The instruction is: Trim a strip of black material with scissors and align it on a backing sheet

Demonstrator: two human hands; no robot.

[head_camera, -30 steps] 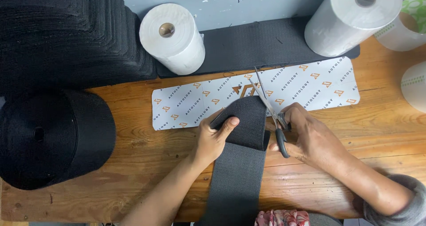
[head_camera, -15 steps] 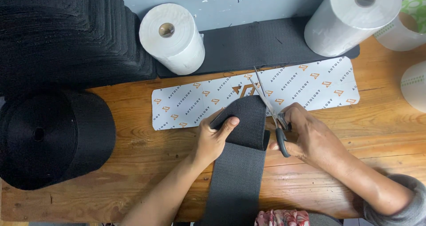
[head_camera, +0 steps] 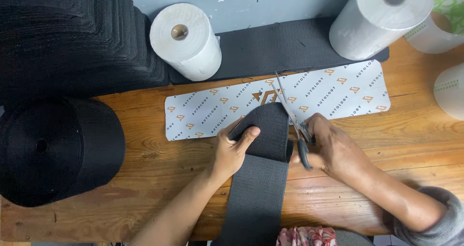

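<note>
A wide dark grey elastic band (head_camera: pixel 256 188) runs up from the table's near edge and is folded over at its far end. My left hand (head_camera: pixel 233 147) pinches the left side of the fold, thumb on top. My right hand (head_camera: pixel 333 147) grips a pair of scissors (head_camera: pixel 293 123) with black handles. The open blades lie along the band's right edge and point away from me. Under the fold lies a white printed strip (head_camera: pixel 333 89) with small orange marks.
A big black roll of webbing (head_camera: pixel 53 149) sits at the left, with a stack of black cut pieces (head_camera: pixel 72 38) behind it. Two white paper rolls (head_camera: pixel 186 41) (head_camera: pixel 382 19) stand on a dark strip (head_camera: pixel 270 45) at the back. More rolls (head_camera: pixel 449 89) are at the right edge.
</note>
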